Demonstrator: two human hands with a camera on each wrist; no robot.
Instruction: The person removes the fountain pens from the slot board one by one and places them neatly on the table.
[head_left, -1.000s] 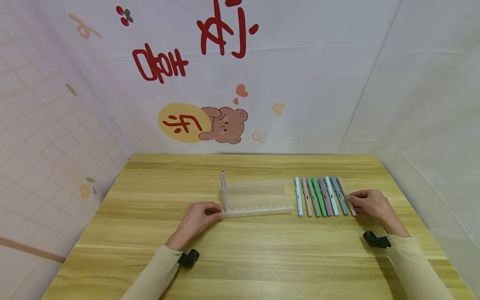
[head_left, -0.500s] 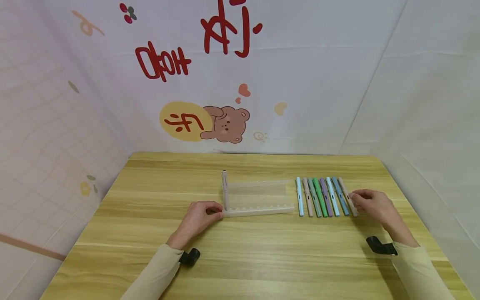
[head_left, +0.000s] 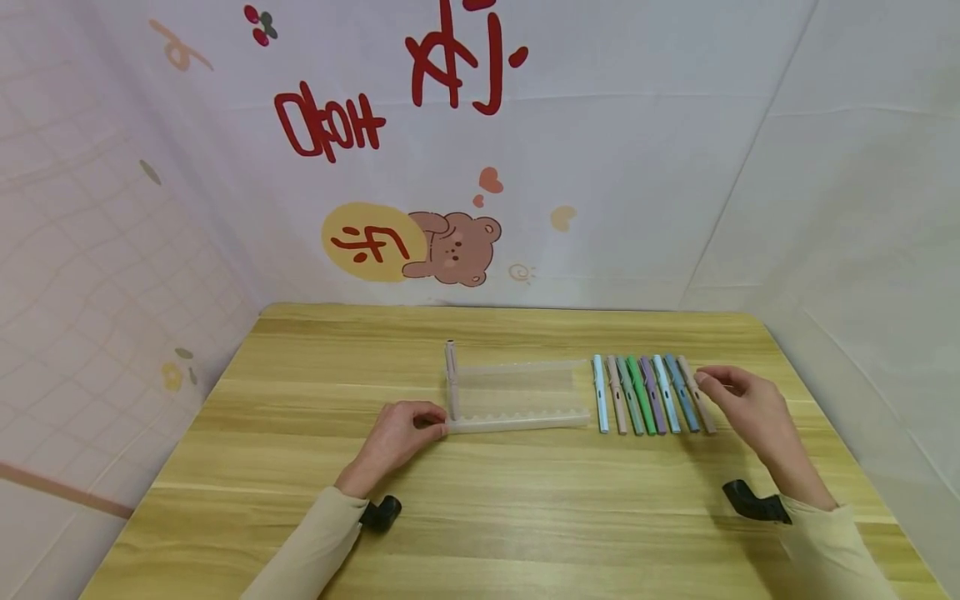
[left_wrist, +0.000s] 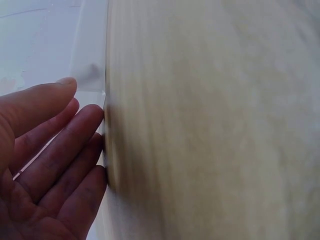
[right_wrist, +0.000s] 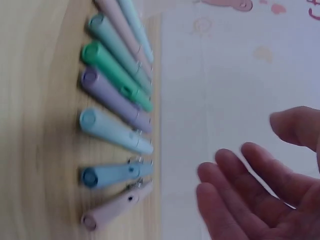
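My left hand [head_left: 401, 429] is at the left end of a translucent pen rack [head_left: 517, 423], its thumb and index finger pinching the front corner. The left wrist view shows the thumb [left_wrist: 47, 102] over that rack end and the other fingertips at the table. A pinkish-grey pen [head_left: 452, 379] stands upright in the rack's leftmost place. My right hand [head_left: 750, 408] hovers by the rightmost pen, a dusty-pink one [head_left: 697, 396], with spread thumb and relaxed fingers. In the right wrist view, nothing lies between those fingers, and the dusty-pink pen [right_wrist: 112, 207] lies apart from them.
Left of the dusty-pink pen lie several more capped pens in a row: blue [head_left: 681, 393], light blue [head_left: 666, 393], purple [head_left: 650, 396], green [head_left: 640, 396] and others. The wooden table [head_left: 480, 517] backs onto a white printed curtain [head_left: 615, 167].
My right hand has lifted slightly off the dusty-pink pen and its fingers have opened; the pen stays in the row. The left hand stays at the rack. The head view has shifted slightly.
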